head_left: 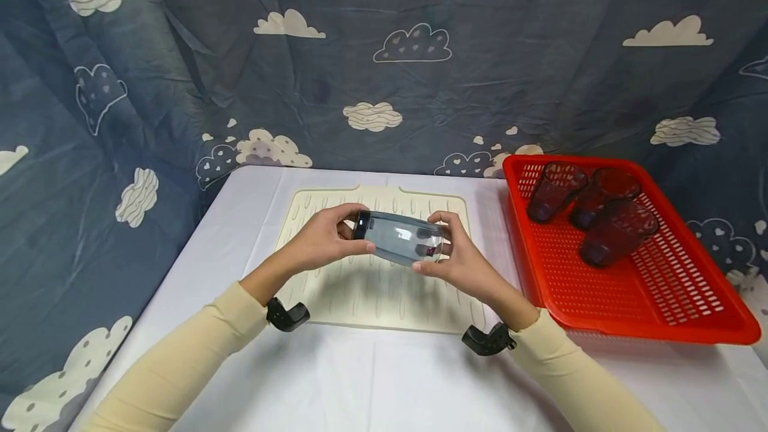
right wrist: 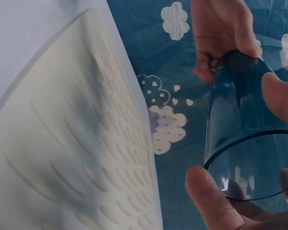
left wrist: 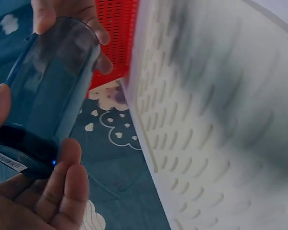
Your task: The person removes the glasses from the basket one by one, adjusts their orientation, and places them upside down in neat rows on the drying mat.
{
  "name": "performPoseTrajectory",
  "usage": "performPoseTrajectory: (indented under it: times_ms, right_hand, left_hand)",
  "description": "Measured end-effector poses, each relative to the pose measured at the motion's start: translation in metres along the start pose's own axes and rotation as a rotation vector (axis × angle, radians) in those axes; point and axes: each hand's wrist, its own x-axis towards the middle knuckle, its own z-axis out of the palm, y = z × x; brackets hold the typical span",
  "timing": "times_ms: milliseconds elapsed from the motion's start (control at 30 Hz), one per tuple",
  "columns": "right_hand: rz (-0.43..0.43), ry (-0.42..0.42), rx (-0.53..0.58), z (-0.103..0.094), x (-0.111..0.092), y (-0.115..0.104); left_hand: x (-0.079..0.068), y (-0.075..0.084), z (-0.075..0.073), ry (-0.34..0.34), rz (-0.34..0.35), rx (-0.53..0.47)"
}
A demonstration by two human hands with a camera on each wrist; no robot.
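Note:
A blue-tinted drinking glass [head_left: 397,237] lies on its side in the air above the cream draining mat [head_left: 384,299]. My left hand [head_left: 327,239] grips its dark, thick base. My right hand [head_left: 459,255] holds the rim end between thumb and fingers. In the left wrist view a barcode sticker [left wrist: 9,162] shows on the base of the glass, beside the left fingers. The right wrist view shows the open mouth of the glass [right wrist: 249,163] turned toward the right hand, with fingers around the rim.
A red plastic basket [head_left: 600,315] stands to the right on the white-covered table [head_left: 336,379]. Three similar glasses [head_left: 618,232] lean inside it. A dark cloud-patterned curtain [head_left: 360,85] hangs behind and on the left.

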Motion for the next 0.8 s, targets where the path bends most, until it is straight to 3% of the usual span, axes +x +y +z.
performPoseTrajectory:
  times_ms: [267, 467, 800]
  right_hand:
    - [0.054, -0.005, -0.001, 0.005, -0.005, 0.004]
    - [0.038, -0.025, 0.016, 0.004, -0.01, 0.003]
    - [-0.001, -0.026, -0.079, 0.002, -0.006, 0.001]
  left_hand:
    - [-0.001, 0.01, -0.006, -0.049, 0.068, 0.105]
    - [-0.002, 0.016, -0.008, -0.075, 0.103, 0.193]
    - [0.012, 0.036, -0.019, -0.09, 0.225, 0.415]
